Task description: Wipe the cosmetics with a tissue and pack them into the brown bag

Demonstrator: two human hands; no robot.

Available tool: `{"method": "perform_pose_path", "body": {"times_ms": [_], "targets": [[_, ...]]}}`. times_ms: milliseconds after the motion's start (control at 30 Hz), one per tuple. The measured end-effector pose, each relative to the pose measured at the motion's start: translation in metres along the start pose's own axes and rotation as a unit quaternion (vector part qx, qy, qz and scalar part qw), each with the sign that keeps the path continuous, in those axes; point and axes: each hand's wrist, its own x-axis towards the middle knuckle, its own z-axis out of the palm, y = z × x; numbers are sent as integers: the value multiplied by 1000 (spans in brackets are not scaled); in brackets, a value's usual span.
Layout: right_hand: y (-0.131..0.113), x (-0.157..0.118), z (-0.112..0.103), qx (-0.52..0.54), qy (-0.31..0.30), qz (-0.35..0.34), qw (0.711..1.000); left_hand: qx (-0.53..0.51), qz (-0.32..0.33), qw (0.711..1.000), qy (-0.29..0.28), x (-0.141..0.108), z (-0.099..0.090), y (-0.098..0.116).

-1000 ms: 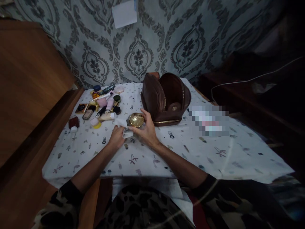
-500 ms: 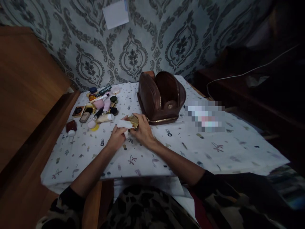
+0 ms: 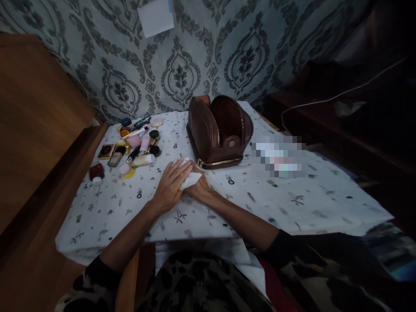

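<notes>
My left hand [image 3: 171, 182] lies across a folded white wipe [image 3: 191, 180], pressing it onto my right hand with the fingers close together. My right hand [image 3: 200, 189] is curled beneath the wipe around a round gold-topped container. Hand and cloth cover that container at this moment. Just behind my hands stands a brown cosmetic bag [image 3: 208, 136], its zipped top gaping. To the left lies a group of cosmetics, among them a cream tube [image 3: 143, 160], a foundation bottle [image 3: 116, 157] and a pink jar with a yellow base [image 3: 126, 170].
A dark red bottle with a white cap [image 3: 96, 173] lies at the table's left side. A blurred-out item [image 3: 279, 158] rests right of the bag. The patterned white cloth [image 3: 130, 225] covers the table. A wooden panel [image 3: 39, 108] rises at left; a patterned wall stands behind.
My left hand has moved right and up, spreading the wipe over the gold container and my right fingers. The gold top, visible before, is now covered. My right hand stays nearly in place.
</notes>
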Motion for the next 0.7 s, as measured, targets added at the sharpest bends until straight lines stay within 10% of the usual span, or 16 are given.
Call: {"method": "perform_pose_path", "body": {"times_ms": [300, 500, 700], "targets": [[-29, -5, -13, -156, -76, -31, 984, -175, -218, 954, 103, 3, 0, -5], [-30, -3, -17, -47, 35, -38, 998, -280, -432, 828, 221, 5, -1, -3], [-54, 16, -61, 125, 159, -101, 974, -404, -413, 794, 191, 9, 1, -1]]}}
